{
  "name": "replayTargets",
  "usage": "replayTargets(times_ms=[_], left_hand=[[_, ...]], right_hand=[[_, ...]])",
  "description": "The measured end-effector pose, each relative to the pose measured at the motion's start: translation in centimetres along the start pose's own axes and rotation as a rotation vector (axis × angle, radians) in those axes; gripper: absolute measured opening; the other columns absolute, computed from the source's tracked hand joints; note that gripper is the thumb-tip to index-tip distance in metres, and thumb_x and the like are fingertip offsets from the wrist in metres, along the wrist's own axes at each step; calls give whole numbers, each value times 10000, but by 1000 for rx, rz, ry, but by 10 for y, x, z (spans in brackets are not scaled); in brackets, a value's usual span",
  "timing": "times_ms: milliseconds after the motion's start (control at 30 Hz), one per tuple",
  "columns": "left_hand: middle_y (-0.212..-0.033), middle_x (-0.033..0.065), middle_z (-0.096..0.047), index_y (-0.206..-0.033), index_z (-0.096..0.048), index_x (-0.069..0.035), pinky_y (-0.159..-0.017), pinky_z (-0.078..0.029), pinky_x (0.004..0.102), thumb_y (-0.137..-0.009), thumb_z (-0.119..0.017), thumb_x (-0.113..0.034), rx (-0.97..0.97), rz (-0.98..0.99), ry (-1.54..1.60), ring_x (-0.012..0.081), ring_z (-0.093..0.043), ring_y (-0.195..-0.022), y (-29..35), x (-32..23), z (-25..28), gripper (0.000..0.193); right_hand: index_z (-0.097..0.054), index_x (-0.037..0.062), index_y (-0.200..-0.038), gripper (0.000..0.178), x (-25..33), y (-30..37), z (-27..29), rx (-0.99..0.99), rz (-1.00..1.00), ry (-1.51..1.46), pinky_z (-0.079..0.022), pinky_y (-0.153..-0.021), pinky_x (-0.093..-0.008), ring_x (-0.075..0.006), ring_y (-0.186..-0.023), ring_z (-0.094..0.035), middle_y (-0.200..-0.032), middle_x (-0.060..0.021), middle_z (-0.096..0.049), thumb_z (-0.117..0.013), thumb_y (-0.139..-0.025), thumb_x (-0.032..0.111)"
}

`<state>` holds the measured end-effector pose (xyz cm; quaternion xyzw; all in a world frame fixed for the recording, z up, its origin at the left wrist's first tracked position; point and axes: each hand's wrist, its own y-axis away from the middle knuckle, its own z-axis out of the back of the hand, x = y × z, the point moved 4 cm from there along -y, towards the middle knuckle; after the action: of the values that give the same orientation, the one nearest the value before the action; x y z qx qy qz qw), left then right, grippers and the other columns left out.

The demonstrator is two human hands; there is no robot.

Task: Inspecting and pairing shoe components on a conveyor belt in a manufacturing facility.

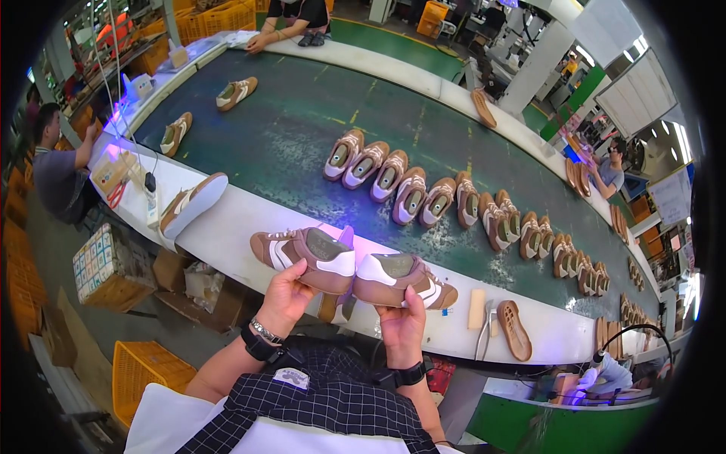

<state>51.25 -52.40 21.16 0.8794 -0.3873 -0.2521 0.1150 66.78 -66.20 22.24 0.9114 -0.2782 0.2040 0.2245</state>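
Observation:
My left hand (288, 300) grips a brown sneaker (291, 248) with white stripes, its toe pointing left. In my right hand (403, 327) is a matching sneaker (433, 290), toe to the right. The two white heel patches face each other and nearly touch or touch; I cannot tell which. Both shoes are held over the white near edge (242, 234) of the conveyor table. Fingers under the soles are partly hidden. Left of them, another sneaker (193, 202) rests tilted, showing its pale sole.
Rows of sneakers (412, 195) stand on the dark green belt (280, 151). Right of my hands lie a shoe sole (514, 331), metal pincers (485, 331) and a pale block (476, 309). Red scissors (116, 195) lie far left. A yellow crate (147, 376) stands below. Several people work around the table.

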Motion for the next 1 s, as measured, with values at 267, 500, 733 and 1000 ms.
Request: replayTargets(times_ms=[267, 500, 733, 1000], left_hand=[[-1241, 85, -492, -1273, -419, -60, -1013, -379, 430, -859, -578, -87, -18, 14, -15, 231, -465, -1167, -4, 2, 1, 444], [-1245, 91, -508, -1280, -428, -59, -1003, -389, 430, -871, -551, -104, -19, 6, -48, 241, -484, -1161, -7, 2, 2, 429], [-1226, 81, -527, -1271, -437, -57, -980, -399, 411, -864, -556, -106, 9, -49, -136, 222, -496, -1143, -7, -4, -1, 426], [-1211, 80, -536, -1254, -449, -41, -984, -399, 412, -843, -571, -97, 22, -137, -222, 223, -515, -1123, -3, -17, -6, 432]], right_hand=[[-430, 77, -1277, 458, -1, -1, 1, -27, 1, -10, -445, -953, -479, -280, -1155, -504, -1256, -110, -510, -570, -858, 194], [-414, 75, -1286, 454, -4, -5, 4, -10, 5, 25, -437, -962, -465, -277, -1153, -503, -1259, -113, -506, -549, -871, 201], [-412, 64, -1285, 448, -2, -6, 5, -15, 36, 127, -437, -963, -445, -263, -1154, -504, -1257, -112, -508, -537, -879, 204], [-411, 37, -1287, 461, -2, -9, -6, 22, 86, 213, -418, -983, -438, -257, -1144, -512, -1246, -112, -519, -543, -868, 177]])
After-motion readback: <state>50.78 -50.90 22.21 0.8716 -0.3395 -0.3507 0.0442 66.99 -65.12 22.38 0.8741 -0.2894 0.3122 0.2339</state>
